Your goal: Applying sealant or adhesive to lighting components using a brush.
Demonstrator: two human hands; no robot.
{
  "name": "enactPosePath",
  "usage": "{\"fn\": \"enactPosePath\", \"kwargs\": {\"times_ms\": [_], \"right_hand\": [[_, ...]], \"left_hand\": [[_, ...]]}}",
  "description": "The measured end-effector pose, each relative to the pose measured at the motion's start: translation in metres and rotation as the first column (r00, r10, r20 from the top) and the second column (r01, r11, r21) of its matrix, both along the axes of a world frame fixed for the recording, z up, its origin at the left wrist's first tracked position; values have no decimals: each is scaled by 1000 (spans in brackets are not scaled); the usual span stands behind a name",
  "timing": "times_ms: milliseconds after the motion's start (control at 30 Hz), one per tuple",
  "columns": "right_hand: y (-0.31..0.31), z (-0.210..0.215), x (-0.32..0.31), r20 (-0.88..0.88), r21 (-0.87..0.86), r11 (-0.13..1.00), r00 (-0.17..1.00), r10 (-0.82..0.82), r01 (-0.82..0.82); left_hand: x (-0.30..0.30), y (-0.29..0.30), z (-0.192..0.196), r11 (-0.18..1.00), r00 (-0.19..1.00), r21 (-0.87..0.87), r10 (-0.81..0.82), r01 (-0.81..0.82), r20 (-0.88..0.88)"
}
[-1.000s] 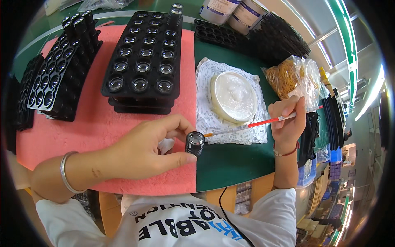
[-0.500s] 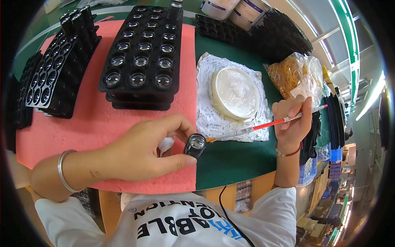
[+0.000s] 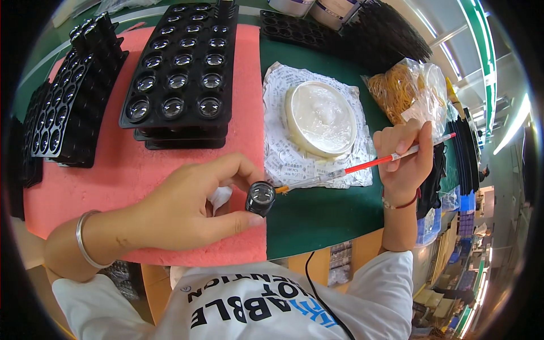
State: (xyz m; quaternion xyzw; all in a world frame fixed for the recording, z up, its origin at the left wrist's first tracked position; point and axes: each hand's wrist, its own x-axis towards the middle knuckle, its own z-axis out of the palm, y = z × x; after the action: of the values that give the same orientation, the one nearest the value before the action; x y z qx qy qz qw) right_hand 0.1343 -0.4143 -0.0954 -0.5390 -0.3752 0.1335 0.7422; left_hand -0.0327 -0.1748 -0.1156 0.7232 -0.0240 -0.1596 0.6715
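Note:
My left hand (image 3: 190,201) grips a small black lens barrel (image 3: 261,198) between thumb and forefinger, its glass end facing up. Something white, perhaps a tissue or cloth (image 3: 220,198), is tucked in the same palm. My right hand (image 3: 403,161) is closed round a slim paintbrush (image 3: 368,165) with a red and clear handle. The brush's tan bristles meet the right side of the barrel's rim. Beyond the brush sits a round white dish (image 3: 321,119) of pale, glossy paste, standing on a crumpled printed paper (image 3: 276,148).
A stack of black trays (image 3: 181,129) filled with lens barrels stands on the pink foam mat (image 3: 113,187). More trays (image 3: 71,113) lean at the left. A bag of rubber bands (image 3: 405,90) lies at the right of the green table (image 3: 317,226); tins (image 3: 334,12) stand behind.
The lens barrel looks turned slightly in my left fingers, and the brush still touches its rim. The whole view has shifted a little, so the trays and dish appear further left.

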Motion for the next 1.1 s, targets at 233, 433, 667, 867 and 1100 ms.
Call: {"fn": "enactPosePath", "kwargs": {"times_ms": [233, 433, 667, 867, 1100], "right_hand": [[1, 0, -1, -12, 5, 1000, 1000, -12, 12], [1, 0, 0, -19, 17, 1000, 1000, -1, 1], [1, 0, 1, -16, 14, 1000, 1000, 10, -9], [1, 0, 2, -15, 22, 1000, 1000, 8, -8], [-3, -3, 5, 31, 1, 1000, 999, 24, -24]], "left_hand": [[-2, 1, 1, 999, 1000, 39, -4, 3, 12], [-3, 1, 2, 1000, 1000, 18, 10, -10, 14], [-2, 0, 0, 999, 999, 32, 12, -13, 48], [-2, 0, 1, 999, 999, 38, 6, -8, 39], [-3, -1, 1, 999, 999, 40, -3, 1, 38]]}}
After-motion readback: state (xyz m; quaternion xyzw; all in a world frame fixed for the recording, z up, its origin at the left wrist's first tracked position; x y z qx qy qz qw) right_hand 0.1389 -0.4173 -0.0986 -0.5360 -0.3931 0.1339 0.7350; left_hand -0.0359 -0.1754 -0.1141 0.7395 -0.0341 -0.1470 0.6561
